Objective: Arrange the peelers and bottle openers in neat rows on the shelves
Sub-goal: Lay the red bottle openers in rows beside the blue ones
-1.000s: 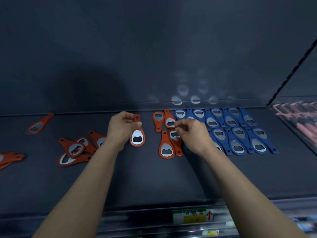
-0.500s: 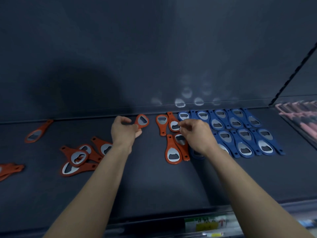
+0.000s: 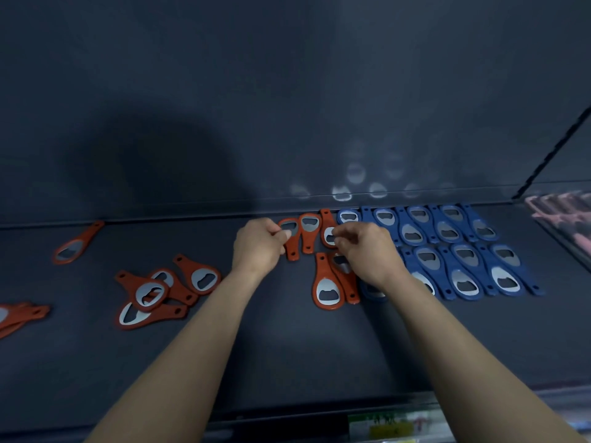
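Blue bottle openers (image 3: 460, 251) lie in neat rows at the back right of the dark shelf (image 3: 287, 353). Left of them stands a short group of orange bottle openers (image 3: 309, 230) at the back, with two more (image 3: 327, 282) in front. My left hand (image 3: 257, 247) pinches one orange opener (image 3: 290, 238) and holds it down at the left end of that back group. My right hand (image 3: 364, 247) has curled fingers touching the orange opener (image 3: 328, 233) beside the blue ones.
A loose heap of orange openers (image 3: 163, 289) lies at the left, a single one (image 3: 76, 244) near the back wall, more (image 3: 19, 316) at the far left edge. Pink items (image 3: 566, 219) fill the neighbouring section on the right. Price labels (image 3: 387, 425) line the shelf's front edge.
My left hand carried the orange opener rightward and back, turned it head-away, and set it beside the back group. My right hand shifted slightly toward the back row.
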A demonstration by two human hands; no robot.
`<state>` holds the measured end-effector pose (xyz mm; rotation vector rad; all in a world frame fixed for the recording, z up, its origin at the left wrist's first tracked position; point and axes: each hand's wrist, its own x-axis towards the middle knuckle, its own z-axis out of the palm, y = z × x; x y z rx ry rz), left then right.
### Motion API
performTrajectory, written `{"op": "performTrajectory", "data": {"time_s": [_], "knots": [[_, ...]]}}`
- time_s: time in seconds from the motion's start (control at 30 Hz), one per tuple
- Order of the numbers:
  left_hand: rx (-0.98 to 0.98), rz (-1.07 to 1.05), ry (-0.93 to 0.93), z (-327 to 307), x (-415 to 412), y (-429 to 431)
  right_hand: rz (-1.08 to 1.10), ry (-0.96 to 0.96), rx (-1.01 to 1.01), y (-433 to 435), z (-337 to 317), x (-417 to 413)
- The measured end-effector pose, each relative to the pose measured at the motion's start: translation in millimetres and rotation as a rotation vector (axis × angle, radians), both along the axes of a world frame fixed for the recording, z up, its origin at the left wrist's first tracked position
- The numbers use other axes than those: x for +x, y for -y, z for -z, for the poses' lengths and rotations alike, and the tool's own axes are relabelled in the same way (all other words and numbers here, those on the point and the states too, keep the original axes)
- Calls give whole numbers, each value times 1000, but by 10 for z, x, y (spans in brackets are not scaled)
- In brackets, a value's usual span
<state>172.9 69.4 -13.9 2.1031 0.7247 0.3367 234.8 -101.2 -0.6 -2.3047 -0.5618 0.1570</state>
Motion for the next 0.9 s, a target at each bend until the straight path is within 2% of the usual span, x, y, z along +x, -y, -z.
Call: {"op": "performTrajectory", "data": {"time_s": [0.13, 0.3, 0.57, 0.73, 0.9], "knots": [[116, 28, 45, 24, -38, -40, -4, 91, -70, 31, 42, 93], [262, 275, -24, 67, -68, -69, -94, 206, -250, 1, 83, 201], [505, 286, -162, 102, -94, -103, -167, 233, -301, -74, 130, 246], [451, 319, -213, 47, -168, -190, -182, 253, -281, -157, 133, 267], [353, 323, -146, -13, -225, -267, -191, 258, -322, -263, 143, 278]]}}
